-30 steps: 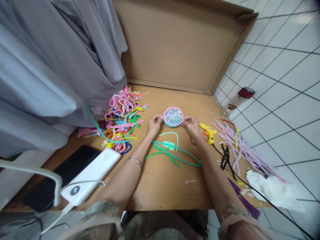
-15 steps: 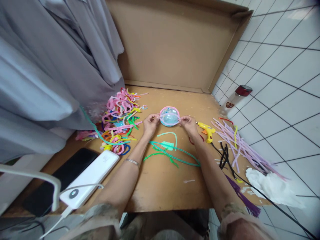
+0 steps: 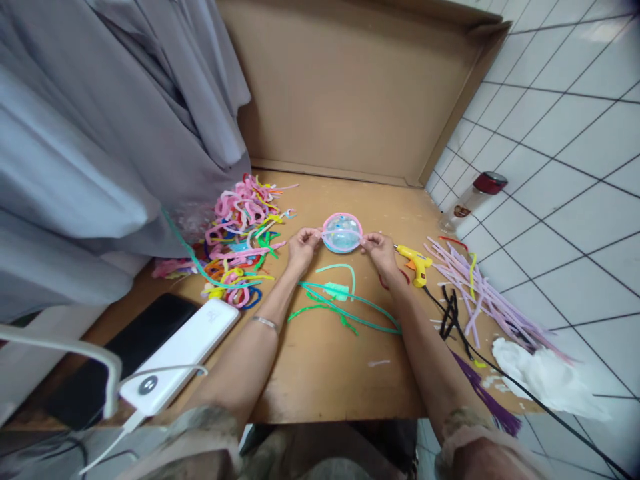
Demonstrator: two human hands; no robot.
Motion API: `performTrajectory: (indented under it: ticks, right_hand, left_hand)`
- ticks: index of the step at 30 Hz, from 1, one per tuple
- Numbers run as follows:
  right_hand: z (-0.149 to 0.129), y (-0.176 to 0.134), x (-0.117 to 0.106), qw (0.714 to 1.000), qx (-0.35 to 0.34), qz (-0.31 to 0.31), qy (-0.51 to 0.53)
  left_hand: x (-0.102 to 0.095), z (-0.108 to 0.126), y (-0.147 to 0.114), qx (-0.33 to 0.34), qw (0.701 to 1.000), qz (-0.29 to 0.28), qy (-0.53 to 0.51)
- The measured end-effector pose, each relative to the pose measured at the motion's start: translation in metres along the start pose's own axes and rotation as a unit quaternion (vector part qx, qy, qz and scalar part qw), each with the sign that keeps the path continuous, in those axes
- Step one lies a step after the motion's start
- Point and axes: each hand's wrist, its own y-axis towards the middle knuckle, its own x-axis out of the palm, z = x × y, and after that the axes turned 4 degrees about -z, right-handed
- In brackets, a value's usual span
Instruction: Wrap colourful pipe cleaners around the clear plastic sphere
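A round, clear bluish bowl-like piece (image 3: 342,241) with a pink fuzzy rim lies on the table in front of me. Across its near side runs a pale lilac pipe cleaner (image 3: 343,232), stretched between my two hands. My left hand (image 3: 304,247) pinches its left end at the rim, and my right hand (image 3: 379,249) pinches the right end. Below the hands lie teal pipe cleaners (image 3: 370,313), a small mint-green piece (image 3: 336,291) and green twisted stems (image 3: 313,308). A yellow hot glue gun (image 3: 416,262) rests just right of my right hand.
Tangled coloured pipe cleaners (image 3: 245,213) are heaped at left, beside a white power bank (image 3: 187,353). Lilac stems (image 3: 480,287), black stems (image 3: 450,312), white tissue (image 3: 540,377) and a bottle (image 3: 473,201) stand or lie at right. A cardboard panel (image 3: 360,93) closes the back.
The lilac pipe cleaner has gone from slightly arched to straighter across the bowl-like piece. Both hands keep nearly the same place; the whole view shifts slightly.
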Motion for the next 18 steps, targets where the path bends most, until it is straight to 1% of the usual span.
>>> performTrajectory:
  ticks: [4, 7, 12, 18]
  right_hand:
    - [0.0019, -0.0017, -0.0015, 1.0, -0.014, 0.0, -0.006]
    - [0.0035, -0.0017, -0.0013, 1.0, -0.011, 0.005, -0.013]
    - [0.0039, -0.0015, -0.0006, 1.0, -0.012, 0.013, 0.005]
    - [0.0019, -0.0016, 0.0005, 1.0, -0.009, 0.012, -0.007]
  left_hand:
    - [0.0017, 0.0031, -0.0013, 0.01, 1.0, 0.003, 0.001]
    - [0.0025, 0.0049, -0.0019, 0.012, 1.0, 0.01, 0.006]
    - [0.0041, 0.0074, -0.0028, 0.002, 1.0, 0.009, -0.005]
    - [0.0055, 0.006, -0.0031, -0.017, 0.999, 0.003, -0.036]
